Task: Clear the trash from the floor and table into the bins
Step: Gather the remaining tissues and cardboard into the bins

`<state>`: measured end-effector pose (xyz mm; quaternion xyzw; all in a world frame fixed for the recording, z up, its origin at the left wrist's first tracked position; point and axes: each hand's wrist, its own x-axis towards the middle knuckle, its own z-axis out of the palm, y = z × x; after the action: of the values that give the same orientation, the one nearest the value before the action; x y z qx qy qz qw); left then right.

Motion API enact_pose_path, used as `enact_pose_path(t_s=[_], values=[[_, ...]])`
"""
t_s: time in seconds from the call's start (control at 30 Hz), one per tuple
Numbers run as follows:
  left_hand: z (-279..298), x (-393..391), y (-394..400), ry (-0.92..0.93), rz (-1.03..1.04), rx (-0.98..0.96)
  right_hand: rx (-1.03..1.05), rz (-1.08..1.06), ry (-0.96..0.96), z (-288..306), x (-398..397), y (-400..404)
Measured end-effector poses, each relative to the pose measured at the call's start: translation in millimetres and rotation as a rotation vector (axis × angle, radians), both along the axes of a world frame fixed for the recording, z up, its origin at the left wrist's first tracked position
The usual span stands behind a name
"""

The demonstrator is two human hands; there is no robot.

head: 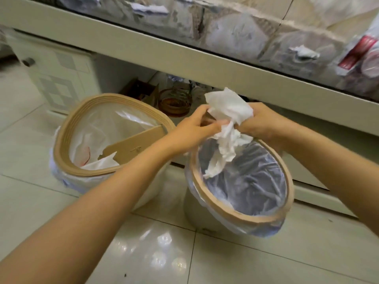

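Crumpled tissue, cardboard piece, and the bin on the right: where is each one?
Crumpled tissue (229, 128): head view, on the white wad between both hands.
Cardboard piece (133, 145): head view, on its flat brown face inside the left bin.
Right bin (215, 198): head view, on its tan rim.

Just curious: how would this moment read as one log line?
step: binning tissue | left hand and right hand: both gripping white tissue wad | position: above right bin | left bin: holds cardboard
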<state>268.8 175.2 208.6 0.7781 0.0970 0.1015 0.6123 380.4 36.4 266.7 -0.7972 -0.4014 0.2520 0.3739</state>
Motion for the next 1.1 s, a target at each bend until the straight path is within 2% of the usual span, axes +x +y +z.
enact_pose_path(t_s=[0.13, 0.2, 0.27, 0.37, 0.43, 0.53, 0.6, 0.7, 0.8, 0.9, 1.0, 1.1], values=[[37.2, -30.2, 29.7, -0.039, 0.123, -0.195, 0.238, 0.06, 0.18, 22.2, -41.6, 54.1], [49.8, -46.3, 50.4, -0.076, 0.18, -0.261, 0.272, 0.109, 0.204, 19.9, -63.9, 88.5], [56.8, -64.1, 71.3, -0.068, 0.292, -0.226, 0.253, 0.166, 0.242, 14.2, -83.2, 113.7], [47.2, -91.8, 102.3, 0.077, 0.432, -0.021, 0.087, 0.31, 0.117, -1.0, -99.9, 132.1], [29.6, -107.0, 116.7, 0.218, 0.48, 0.24, -0.052, 0.377, -0.033, -14.6, -100.5, 137.7], [-4.3, -117.1, 125.6, 0.534, 0.328, 0.714, -0.154, 0.33, -0.22, -26.3, -92.9, 130.2], [-15.4, -115.6, 127.3, 0.637, 0.245, 0.777, -0.076, 0.233, -0.191, -25.0, -78.7, 111.9], [-16.4, -102.3, 127.1, 0.555, 0.298, 0.777, -0.013, 0.014, -0.001, -23.6, -42.4, 66.8], [-11.7, -84.5, 110.8, 0.303, 0.415, 0.646, -0.229, -0.105, 0.033, -40.4, -1.8, 16.6], [-13.0, -61.9, 77.4, 0.141, 0.413, 0.547, -0.583, -0.034, -0.025, -77.8, 22.3, -19.5], [-18.2, -32.8, 44.6, 0.165, 0.374, 0.608, -0.922, 0.11, -0.15, -118.2, 24.6, -28.4], [-24.1, -9.6, 26.5, 0.245, 0.343, 0.749, -1.119, 0.303, -0.254, -163.0, 14.3, -22.4]])
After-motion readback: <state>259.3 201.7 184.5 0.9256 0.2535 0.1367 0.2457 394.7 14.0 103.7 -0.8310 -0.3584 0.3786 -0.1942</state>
